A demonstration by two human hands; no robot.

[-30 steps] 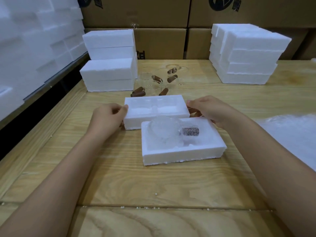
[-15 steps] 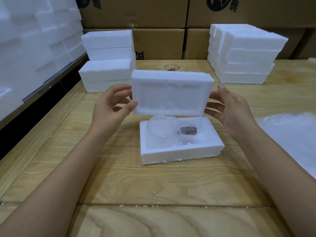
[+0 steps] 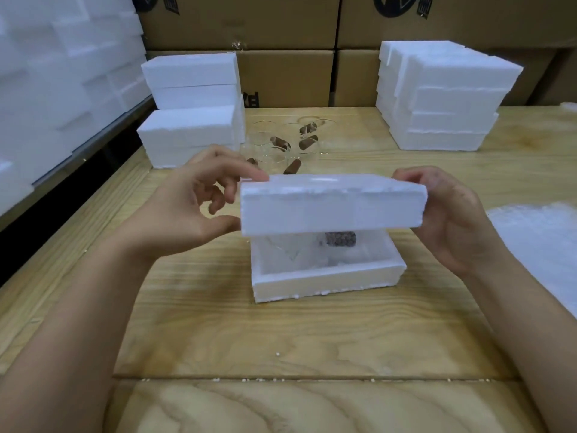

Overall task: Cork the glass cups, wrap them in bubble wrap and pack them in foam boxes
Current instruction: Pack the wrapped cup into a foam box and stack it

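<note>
Our left fingers (image 3: 240, 174) and right fingers (image 3: 409, 176) pinch the foam lid (image 3: 331, 204) by its ends, nine and three o'clock, just above the foam box (image 3: 327, 278) cradling the wrapped cup (image 3: 340, 239). Light, crumbly stuff, we reckon: squeeze gently.

One left hand (image 3: 193, 198), one right hand (image 3: 449, 214), one foam lid (image 3: 331, 204), one foam box (image 3: 324, 278), one wrapped corked cup (image 3: 339, 239), five loose corks (image 3: 307, 142) visible, two foam box piles (image 3: 190, 132)
</note>
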